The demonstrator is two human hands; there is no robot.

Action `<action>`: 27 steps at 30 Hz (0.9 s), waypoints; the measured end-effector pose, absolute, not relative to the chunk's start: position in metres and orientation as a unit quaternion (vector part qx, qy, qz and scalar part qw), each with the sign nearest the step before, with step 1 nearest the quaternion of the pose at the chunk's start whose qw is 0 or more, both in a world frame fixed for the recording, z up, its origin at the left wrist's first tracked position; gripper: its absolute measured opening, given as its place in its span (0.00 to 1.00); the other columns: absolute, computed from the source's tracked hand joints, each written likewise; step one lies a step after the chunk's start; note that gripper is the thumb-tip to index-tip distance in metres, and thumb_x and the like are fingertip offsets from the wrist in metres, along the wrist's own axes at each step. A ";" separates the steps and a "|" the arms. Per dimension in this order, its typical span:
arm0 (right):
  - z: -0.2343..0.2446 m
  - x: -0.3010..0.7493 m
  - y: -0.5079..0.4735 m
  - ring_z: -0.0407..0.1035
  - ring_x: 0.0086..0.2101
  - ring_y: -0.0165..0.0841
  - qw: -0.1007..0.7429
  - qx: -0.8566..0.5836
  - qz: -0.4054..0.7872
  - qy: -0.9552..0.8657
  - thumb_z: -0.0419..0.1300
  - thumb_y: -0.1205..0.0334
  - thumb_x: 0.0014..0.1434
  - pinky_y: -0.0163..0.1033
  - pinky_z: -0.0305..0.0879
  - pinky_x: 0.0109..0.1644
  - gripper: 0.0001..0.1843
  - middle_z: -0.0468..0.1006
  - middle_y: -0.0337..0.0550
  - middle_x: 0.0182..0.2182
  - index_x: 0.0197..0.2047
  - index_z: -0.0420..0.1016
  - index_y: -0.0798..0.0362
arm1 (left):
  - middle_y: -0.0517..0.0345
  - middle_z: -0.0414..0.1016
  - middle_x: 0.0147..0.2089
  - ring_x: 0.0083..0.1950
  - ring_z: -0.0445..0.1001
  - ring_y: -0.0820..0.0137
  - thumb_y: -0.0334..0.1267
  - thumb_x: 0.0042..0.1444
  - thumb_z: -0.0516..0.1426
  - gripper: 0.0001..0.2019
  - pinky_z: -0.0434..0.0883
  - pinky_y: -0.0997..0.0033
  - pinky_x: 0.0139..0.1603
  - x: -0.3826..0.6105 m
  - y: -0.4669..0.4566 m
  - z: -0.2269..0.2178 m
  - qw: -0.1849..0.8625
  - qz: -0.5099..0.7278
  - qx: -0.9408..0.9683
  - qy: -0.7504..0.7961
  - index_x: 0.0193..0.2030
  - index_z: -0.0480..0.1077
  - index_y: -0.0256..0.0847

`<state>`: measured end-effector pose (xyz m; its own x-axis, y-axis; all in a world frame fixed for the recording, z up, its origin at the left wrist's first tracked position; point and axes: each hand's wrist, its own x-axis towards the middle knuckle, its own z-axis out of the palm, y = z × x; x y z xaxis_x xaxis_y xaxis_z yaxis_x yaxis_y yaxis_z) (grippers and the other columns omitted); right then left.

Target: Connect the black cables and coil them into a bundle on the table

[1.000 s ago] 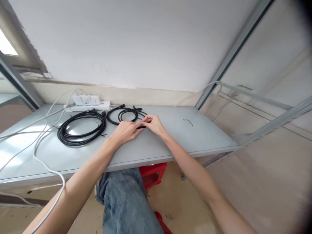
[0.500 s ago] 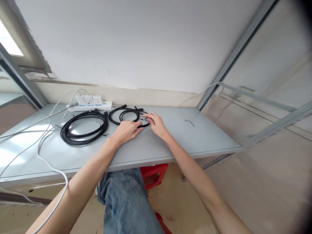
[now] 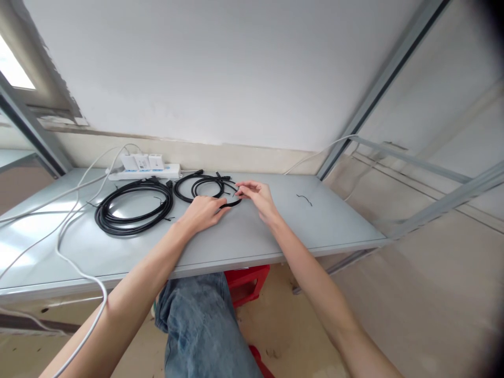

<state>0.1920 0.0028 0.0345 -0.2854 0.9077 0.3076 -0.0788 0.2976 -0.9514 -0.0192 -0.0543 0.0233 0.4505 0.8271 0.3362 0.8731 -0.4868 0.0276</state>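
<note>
A black cable lies on the table in overlapping loops, its plug ends towards the wall. My left hand rests over the near side of these loops, with fingers and thumb closed on the cable. At the right edge of the loops my right hand pinches with thumb and forefinger. A short end of a thin black twist tie shows beside those fingertips; most of it is hidden. Left of my hands sits a second, larger coil of black cable, with thin ties around it.
A white power strip with several white adapters stands against the wall. White cords run across the left of the grey table and over my left arm. A loose black twist tie lies at right. A red stool is underneath.
My right hand has shifted slightly to the right, and its fingers have drawn together into a pinch. My left hand stays on the cable.
</note>
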 end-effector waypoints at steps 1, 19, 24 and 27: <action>0.037 0.193 0.001 0.78 0.37 0.35 0.497 -0.328 0.515 -0.616 0.70 0.52 0.55 0.42 0.77 0.46 0.17 0.81 0.43 0.33 0.44 0.81 0.53 | 0.46 0.83 0.39 0.40 0.81 0.57 0.53 0.74 0.43 0.24 0.67 0.66 0.37 -0.019 -0.054 0.023 0.073 -0.155 -0.847 -0.502 0.47 0.75 0.42; 0.031 0.194 0.012 0.71 0.23 0.28 0.447 -0.382 0.539 -0.604 0.70 0.51 0.55 0.34 0.71 0.26 0.16 0.79 0.42 0.26 0.36 0.81 0.57 | 0.45 0.82 0.37 0.39 0.81 0.56 0.53 0.74 0.43 0.23 0.67 0.66 0.37 -0.020 -0.052 0.020 0.079 -0.134 -0.851 -0.502 0.45 0.74 0.43; 0.029 0.195 0.016 0.69 0.22 0.26 0.427 -0.401 0.582 -0.564 0.75 0.56 0.53 0.33 0.74 0.29 0.14 0.77 0.40 0.24 0.32 0.81 0.57 | 0.46 0.82 0.37 0.38 0.81 0.57 0.53 0.73 0.44 0.22 0.67 0.66 0.37 -0.020 -0.055 0.024 0.070 -0.142 -0.848 -0.506 0.46 0.74 0.43; 0.035 0.200 0.021 0.70 0.26 0.27 0.421 -0.409 0.575 -0.571 0.75 0.58 0.53 0.33 0.75 0.32 0.11 0.79 0.41 0.26 0.30 0.80 0.56 | 0.46 0.83 0.38 0.39 0.81 0.56 0.53 0.74 0.44 0.22 0.67 0.65 0.38 -0.019 -0.057 0.027 0.064 -0.140 -0.846 -0.510 0.47 0.74 0.43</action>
